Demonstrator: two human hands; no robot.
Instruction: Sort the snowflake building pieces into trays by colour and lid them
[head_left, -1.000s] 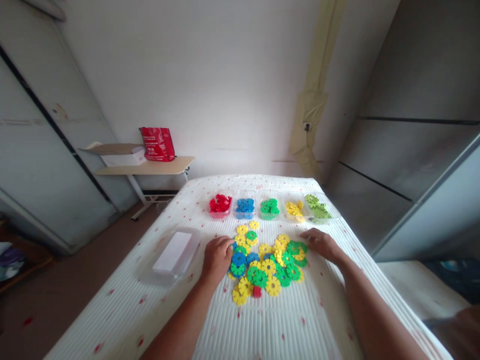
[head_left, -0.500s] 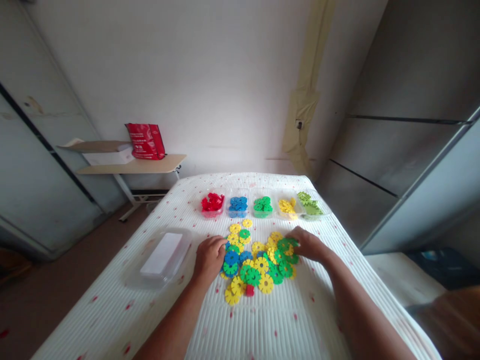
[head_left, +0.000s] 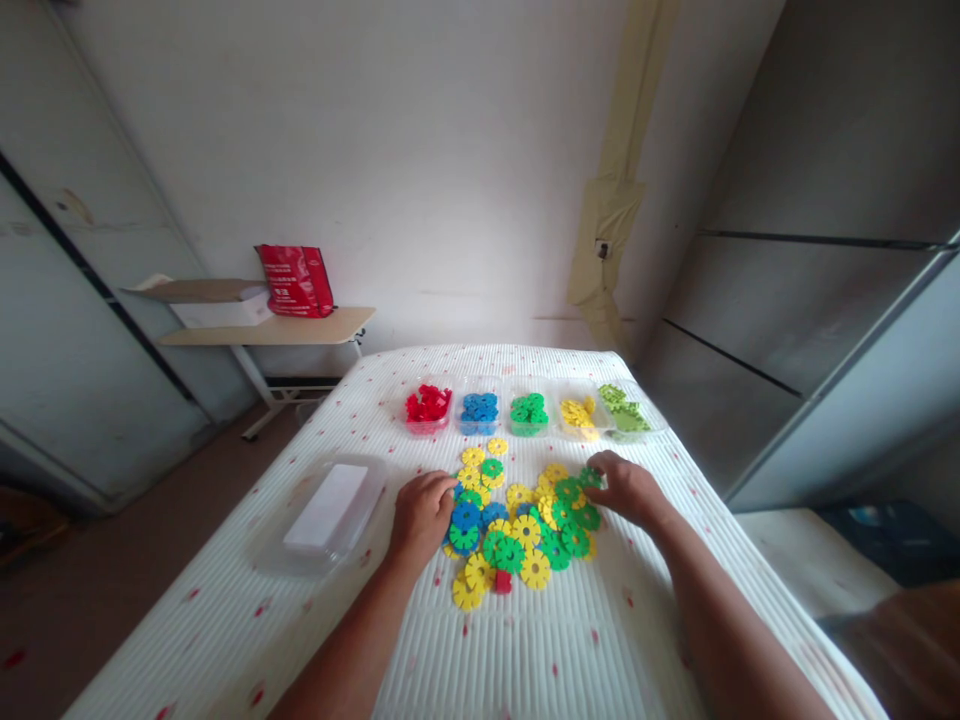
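A loose heap of yellow, green and blue notched plastic discs lies on the tablecloth between my hands, with a yellow disc [head_left: 535, 569] and a red square piece [head_left: 503, 581] at its near edge. My left hand [head_left: 424, 512] is at the heap's left side, fingers curled together beside a blue disc [head_left: 466, 515]; what they hold, if anything, is hidden. On the right, my right hand [head_left: 628, 488] has thumb and fingers closed on the edge of a green disc [head_left: 591, 478] at the heap's upper right.
Clear plastic boxes stand in a row beyond the heap, holding red pieces [head_left: 428, 403], blue discs [head_left: 478, 408], green discs [head_left: 529, 410], yellow discs [head_left: 578, 413] and light green pieces [head_left: 624, 408]. A clear lidded box [head_left: 326, 510] lies left. Behind is a side table [head_left: 315, 330] with a red bag [head_left: 295, 280].
My right hand has shifted slightly up and right, and the green disc at its fingertips with it. My left hand stays at the heap's left edge. The view has turned a little.
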